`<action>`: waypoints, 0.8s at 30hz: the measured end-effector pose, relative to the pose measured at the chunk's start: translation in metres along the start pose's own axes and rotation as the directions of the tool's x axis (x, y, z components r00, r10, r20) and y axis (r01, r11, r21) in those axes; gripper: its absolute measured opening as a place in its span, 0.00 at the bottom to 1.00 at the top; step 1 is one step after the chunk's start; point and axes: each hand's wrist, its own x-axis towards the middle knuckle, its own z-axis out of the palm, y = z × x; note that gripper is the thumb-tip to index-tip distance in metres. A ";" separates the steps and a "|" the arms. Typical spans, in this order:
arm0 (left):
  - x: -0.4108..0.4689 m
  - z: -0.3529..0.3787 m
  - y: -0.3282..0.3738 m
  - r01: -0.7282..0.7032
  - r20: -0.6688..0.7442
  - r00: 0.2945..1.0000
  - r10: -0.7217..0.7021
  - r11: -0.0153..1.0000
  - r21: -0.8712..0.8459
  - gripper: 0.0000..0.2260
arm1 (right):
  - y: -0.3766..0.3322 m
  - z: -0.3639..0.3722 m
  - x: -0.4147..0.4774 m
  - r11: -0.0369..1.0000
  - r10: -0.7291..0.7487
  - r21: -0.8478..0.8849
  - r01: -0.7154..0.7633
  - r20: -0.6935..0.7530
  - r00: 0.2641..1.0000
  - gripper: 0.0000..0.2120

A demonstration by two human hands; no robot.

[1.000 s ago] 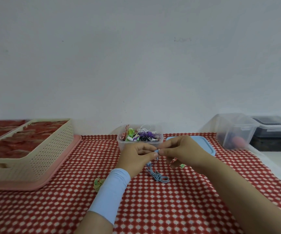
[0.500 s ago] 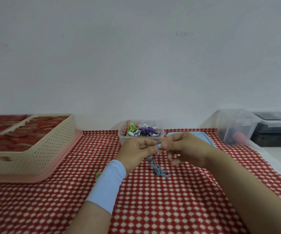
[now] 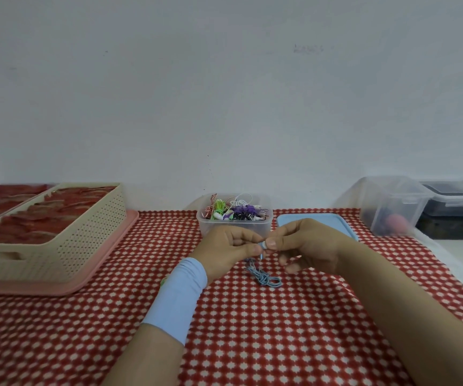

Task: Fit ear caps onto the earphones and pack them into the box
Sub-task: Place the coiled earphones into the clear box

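Both hands pinch one tiny blue earbud (image 3: 264, 244) mid-frame, left hand (image 3: 229, 247) and right hand (image 3: 306, 246) fingertip-tight. Light, fiddly; limp cable (image 3: 263, 277) trails, so grip the bud.

Readable text: none anywhere in view.
Mark (image 3: 307, 48) on wall (image 3: 224, 93): faint grey scrawl, too blurred to make out.
Red packets (image 3: 30, 221) in cream basket (image 3: 85, 240): any print too blurred to read.
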 end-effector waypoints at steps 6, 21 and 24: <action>0.002 0.000 0.000 0.013 -0.014 1.000 -0.012 0.999 0.033 0.06 | -0.001 -0.001 -0.001 0.998 -0.051 -0.041 0.049 -0.035 0.998 0.06; 0.002 -0.008 -0.017 0.157 -0.093 0.987 -0.128 0.871 0.465 0.04 | 0.006 0.045 0.008 0.315 -0.158 -0.941 -0.124 -0.180 0.971 0.22; 0.002 -0.010 -0.012 0.144 -0.036 0.989 -0.145 0.859 0.491 0.03 | 0.000 0.046 0.009 0.340 -0.198 -0.937 -0.083 -0.158 0.967 0.14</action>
